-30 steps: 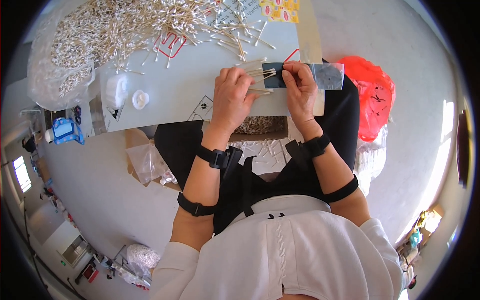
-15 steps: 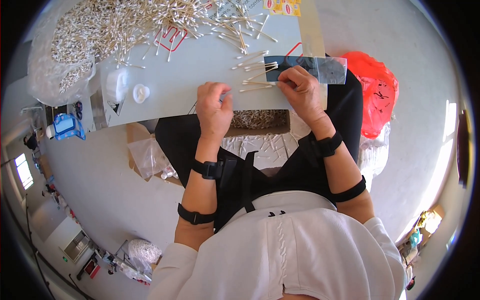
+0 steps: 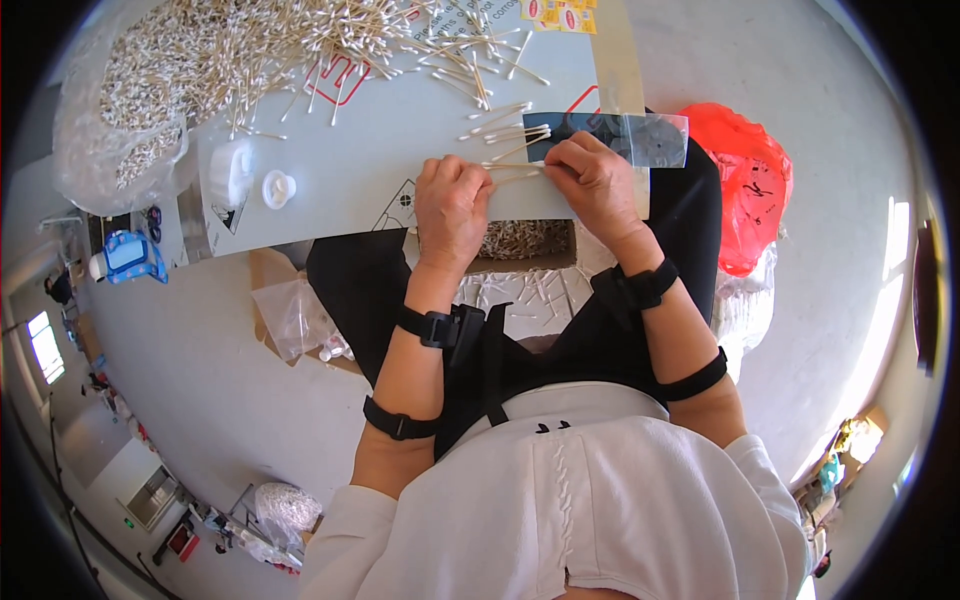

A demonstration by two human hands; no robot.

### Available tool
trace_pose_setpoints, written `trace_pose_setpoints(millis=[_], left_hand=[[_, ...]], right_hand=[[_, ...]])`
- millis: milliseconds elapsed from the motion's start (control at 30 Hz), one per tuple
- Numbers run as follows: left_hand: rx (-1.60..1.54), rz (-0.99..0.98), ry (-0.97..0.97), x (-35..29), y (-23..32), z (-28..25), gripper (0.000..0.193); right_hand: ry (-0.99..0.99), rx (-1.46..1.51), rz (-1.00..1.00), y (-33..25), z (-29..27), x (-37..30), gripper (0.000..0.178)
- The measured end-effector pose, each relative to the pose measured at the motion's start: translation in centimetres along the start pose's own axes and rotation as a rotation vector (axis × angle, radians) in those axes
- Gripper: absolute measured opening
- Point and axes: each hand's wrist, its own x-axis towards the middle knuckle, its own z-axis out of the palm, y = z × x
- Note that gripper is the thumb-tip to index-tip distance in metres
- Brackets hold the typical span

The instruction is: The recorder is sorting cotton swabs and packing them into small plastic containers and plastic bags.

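Note:
Several cotton swabs lie in a loose row on the table in front of me. My left hand is closed, its thumb and fingertips pinching the left end of one cotton swab. At that swab's right end, my right hand is closed in a pinch too. The fingertips partly cover both ends. Just below it another swab lies between the hands. Beyond my right hand is a dark flat strip with a clear plastic sleeve at its right, and a few swabs overlap its left end.
A large heap of cotton swabs covers the far left, partly in a clear bag. A small white lid stands near a white container. An open cardboard box of swabs sits below the table edge; a red bag hangs at right.
My left hand has moved right and its fingers have closed on the left end of a cotton swab. My right hand has shifted slightly left, still pinched.

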Motion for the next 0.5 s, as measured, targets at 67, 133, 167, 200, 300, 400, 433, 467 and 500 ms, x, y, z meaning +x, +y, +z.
trace_pose_setpoints(millis=[67, 133, 167, 200, 300, 400, 433, 467, 500], left_hand=[[0.009, 0.081, -0.053, -0.08, -0.14, -0.18, 0.015], [0.01, 0.087, -0.069, -0.42, 0.05, -0.29, 0.015], [0.01, 0.094, -0.084, -0.52, 0.14, -0.35, 0.015], [0.01, 0.094, -0.085, -0.58, 0.14, -0.32, 0.015], [0.03, 0.097, -0.07, -0.66, 0.12, -0.22, 0.014], [0.038, 0.108, -0.064, -0.43, 0.18, -0.04, 0.014], [0.047, 0.118, -0.065, -0.27, 0.1, 0.0, 0.015], [0.055, 0.127, -0.067, -0.16, 0.05, 0.01, 0.015], [0.055, 0.127, -0.067, -0.12, 0.04, 0.01, 0.015]], right_hand=[[0.016, -0.021, -0.01, 0.01, 0.22, 0.06, 0.006], [0.031, -0.042, -0.02, 0.05, 0.33, 0.12, 0.006], [0.044, -0.035, -0.014, 0.07, 0.38, 0.17, 0.006], [0.057, -0.028, -0.008, 0.08, 0.42, 0.17, 0.006], [0.123, 0.059, 0.024, 0.06, 0.53, 0.09, 0.005], [0.135, 0.185, 0.114, 0.36, 0.55, -0.13, 0.007], [0.135, 0.185, 0.114, 0.23, 0.47, -0.16, 0.007], [0.117, 0.2, 0.126, 0.02, 0.34, -0.24, 0.007], [0.098, 0.214, 0.138, -0.15, 0.28, -0.32, 0.007]])
